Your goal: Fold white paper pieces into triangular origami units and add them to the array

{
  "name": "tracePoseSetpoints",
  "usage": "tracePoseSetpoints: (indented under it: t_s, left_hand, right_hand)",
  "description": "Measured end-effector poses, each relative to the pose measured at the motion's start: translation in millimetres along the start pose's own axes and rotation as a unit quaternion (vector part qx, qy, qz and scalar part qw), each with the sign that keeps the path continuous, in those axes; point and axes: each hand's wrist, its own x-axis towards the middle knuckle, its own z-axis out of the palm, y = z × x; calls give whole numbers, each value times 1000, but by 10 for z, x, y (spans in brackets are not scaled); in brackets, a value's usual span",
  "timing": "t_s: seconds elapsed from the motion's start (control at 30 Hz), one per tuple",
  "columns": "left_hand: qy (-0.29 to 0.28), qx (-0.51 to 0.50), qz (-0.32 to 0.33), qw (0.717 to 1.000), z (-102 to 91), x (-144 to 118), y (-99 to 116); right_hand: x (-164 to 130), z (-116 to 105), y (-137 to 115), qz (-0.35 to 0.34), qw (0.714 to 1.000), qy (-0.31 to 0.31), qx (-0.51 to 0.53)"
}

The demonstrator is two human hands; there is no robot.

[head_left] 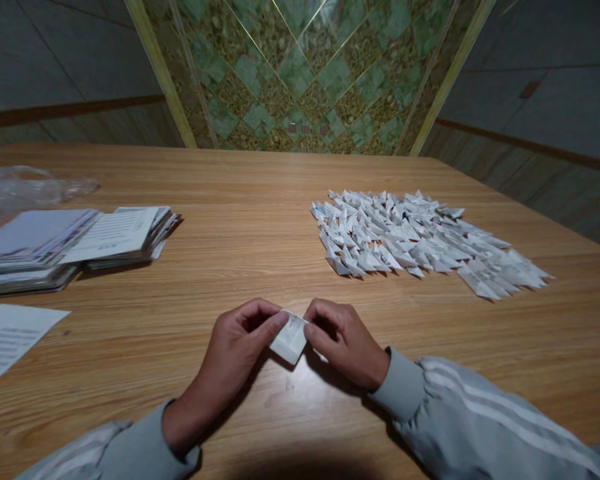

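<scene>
Between my two hands is a small folded piece of white paper with faint print on it, held just above the wooden table. My left hand pinches its left edge, thumb on top. At the upper right edge, my right hand grips the same paper between thumb and curled fingers. One corner of the paper points down toward me. The fingertips behind the paper are partly hidden.
Many small folded paper boats lie crowded together at the right. Stacked papers and a clear plastic bag are at the left. A loose printed sheet lies nearer on the table. A tiled wall stands beyond.
</scene>
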Motion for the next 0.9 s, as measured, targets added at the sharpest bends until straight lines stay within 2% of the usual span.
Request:
tracePoseSetpoints:
  t_s: [0.13,0.3,0.47,0.57,0.63,0.7,0.8,0.9]
  left_hand:
    - [-36,24,15,999,46,-24,29]
    - [-34,-16,-18,999,35,7,20]
    - [-23,-73,-29,997,22,10,7]
    - [-16,-91,-44,995,34,4,2]
    - [-22,-82,-55,995,37,4,-3]
    - [-34,-61,-52,996,32,0,-2]
    - [-45,-14,-21,999,18,-15,19]
    - [-53,4,-3,999,22,-29,49]
  right_hand:
    - [-6,12,23,2,999,-5,38]
    - [-13,37,58,4,997,46,56]
    - [-9,38,46,-14,998,45,28]
    - [-10,30,47,-8,997,79,24]
    - [-10,20,53,4,995,94,35]
    - [-10,10,56,13,996,79,49]
    - [-9,1,49,13,998,50,48]
    - [-10,10,43,11,997,60,40]
